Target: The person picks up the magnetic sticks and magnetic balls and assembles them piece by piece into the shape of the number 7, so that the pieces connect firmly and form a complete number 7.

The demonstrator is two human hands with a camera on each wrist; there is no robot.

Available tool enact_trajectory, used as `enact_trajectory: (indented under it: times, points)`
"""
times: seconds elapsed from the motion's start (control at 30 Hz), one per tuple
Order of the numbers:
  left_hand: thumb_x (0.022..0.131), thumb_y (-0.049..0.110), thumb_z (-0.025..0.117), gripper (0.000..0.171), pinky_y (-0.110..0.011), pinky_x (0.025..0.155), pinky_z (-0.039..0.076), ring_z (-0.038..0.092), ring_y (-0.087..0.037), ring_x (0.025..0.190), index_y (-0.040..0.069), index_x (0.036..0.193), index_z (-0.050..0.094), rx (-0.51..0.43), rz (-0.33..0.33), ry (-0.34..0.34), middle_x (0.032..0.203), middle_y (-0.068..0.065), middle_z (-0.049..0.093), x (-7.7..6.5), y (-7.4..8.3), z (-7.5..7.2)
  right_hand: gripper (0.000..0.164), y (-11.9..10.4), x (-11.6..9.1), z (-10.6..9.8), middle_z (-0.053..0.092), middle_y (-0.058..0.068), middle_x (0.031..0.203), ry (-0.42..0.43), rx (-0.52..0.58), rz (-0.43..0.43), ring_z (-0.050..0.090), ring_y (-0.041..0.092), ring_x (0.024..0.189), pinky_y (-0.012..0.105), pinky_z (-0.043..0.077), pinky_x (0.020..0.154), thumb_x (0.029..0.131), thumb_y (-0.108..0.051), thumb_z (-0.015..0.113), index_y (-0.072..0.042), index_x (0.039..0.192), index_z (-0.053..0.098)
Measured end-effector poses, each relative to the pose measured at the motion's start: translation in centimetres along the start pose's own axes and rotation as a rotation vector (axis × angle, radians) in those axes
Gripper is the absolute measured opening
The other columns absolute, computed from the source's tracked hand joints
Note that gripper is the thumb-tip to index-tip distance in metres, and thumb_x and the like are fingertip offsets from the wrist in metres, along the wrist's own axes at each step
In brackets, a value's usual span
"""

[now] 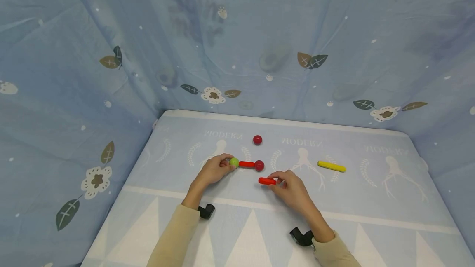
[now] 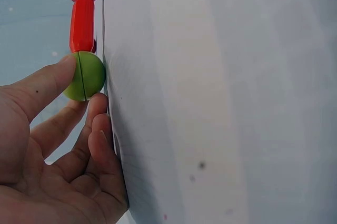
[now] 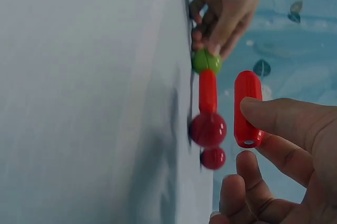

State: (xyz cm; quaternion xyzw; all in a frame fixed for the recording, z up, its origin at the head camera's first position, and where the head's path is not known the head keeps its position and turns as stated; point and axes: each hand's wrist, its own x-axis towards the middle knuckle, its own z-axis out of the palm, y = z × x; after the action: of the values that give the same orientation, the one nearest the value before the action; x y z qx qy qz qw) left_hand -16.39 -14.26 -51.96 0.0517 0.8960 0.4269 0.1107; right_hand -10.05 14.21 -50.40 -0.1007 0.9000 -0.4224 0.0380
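My left hand [image 1: 216,169] pinches a green ball [image 2: 90,75] between thumb and fingers. A red rod [image 1: 246,164] joins that ball to a dark red ball [image 1: 259,165], making one straight piece on the table. Nearer the front, my right hand [image 1: 292,188] holds a second red rod [image 3: 247,109] between thumb and fingers, apart from the joined piece. A small hole shows in this rod's end in the right wrist view. Behind the joined piece sits a loose dark red ball [image 1: 257,139].
A yellow rod [image 1: 332,166] lies on the table to the right. The patterned tablecloth [image 1: 237,226] ends at a blue curtain [image 1: 237,52] along the back and sides. Black wrist mounts [image 1: 301,237] hang under both forearms.
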Motion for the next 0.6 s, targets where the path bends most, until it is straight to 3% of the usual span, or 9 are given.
enact_trajectory:
  times: [0.23, 0.6]
  points:
    - [0.092, 0.027, 0.075, 0.033, -0.034, 0.073, 0.046, 0.054, -0.016, 0.082, 0.014, 0.121, 0.068, 0.013, -0.008, 0.002, 0.09, 0.002, 0.06, 0.0, 0.1, 0.0, 0.022, -1.5, 0.5, 2.7, 0.056, -0.002, 0.082, -0.047, 0.035, -0.071, 0.049, 0.014, 0.07, 0.027, 0.044, 0.058, 0.082, -0.009, 0.083, -0.022, 0.098, 0.076]
    - [0.092, 0.025, 0.075, 0.032, -0.034, 0.073, 0.047, 0.057, -0.016, 0.083, 0.013, 0.121, 0.068, 0.009, 0.003, -0.003, 0.091, 0.001, 0.062, -0.2, 0.3, -0.2, 0.018, -2.7, 0.9, 5.8, 0.056, -0.001, 0.088, -0.132, 0.047, -0.183, 0.05, 0.014, 0.074, 0.027, 0.044, 0.063, 0.085, -0.012, 0.081, -0.019, 0.101, 0.075]
